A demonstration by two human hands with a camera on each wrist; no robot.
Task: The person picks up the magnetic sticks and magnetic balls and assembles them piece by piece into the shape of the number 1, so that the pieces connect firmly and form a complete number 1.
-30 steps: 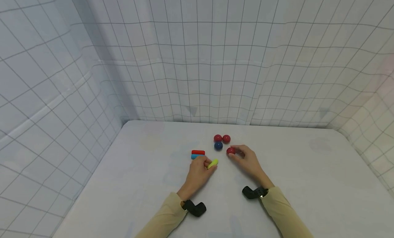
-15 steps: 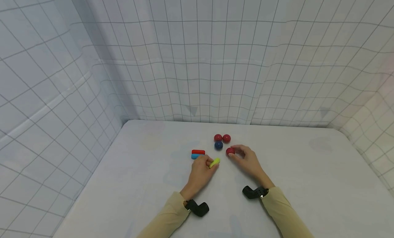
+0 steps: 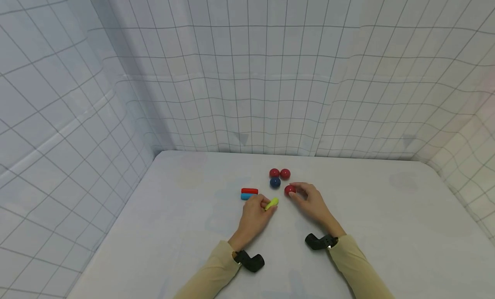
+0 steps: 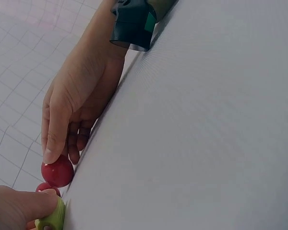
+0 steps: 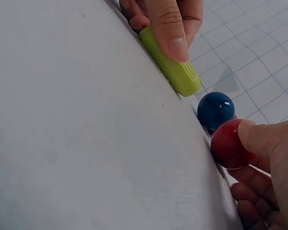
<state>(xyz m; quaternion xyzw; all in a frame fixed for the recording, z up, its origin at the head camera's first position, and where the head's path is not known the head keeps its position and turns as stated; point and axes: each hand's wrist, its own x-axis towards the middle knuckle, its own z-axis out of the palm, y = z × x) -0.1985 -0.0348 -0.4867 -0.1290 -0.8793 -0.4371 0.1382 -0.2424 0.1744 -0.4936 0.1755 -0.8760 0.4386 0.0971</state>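
My left hand (image 3: 254,216) pinches a short yellow-green bar (image 5: 172,62) with a ribbed side and a rounded end. The bar is tilted and close to the white table, its far end pointing toward the balls. My right hand (image 3: 314,205) has thumb and fingers around a glossy red ball (image 5: 230,143), which is low at the table surface. Just beyond that ball, a dark blue ball (image 3: 275,182) sits on the table. Partly behind my left hand, a light blue bar (image 3: 246,196) lies alongside a red bar (image 3: 249,190).
Two more red balls, a left one (image 3: 274,173) and a right one (image 3: 285,174), sit side by side behind the blue ball. A white grid-patterned curtain (image 3: 255,75) hangs along the back and sides of the table (image 3: 166,230). Both wrists wear black camera bands.
My left hand has shifted a little to the right with the yellow-green bar, nearer the red ball. The right hand has stayed almost still around its ball.
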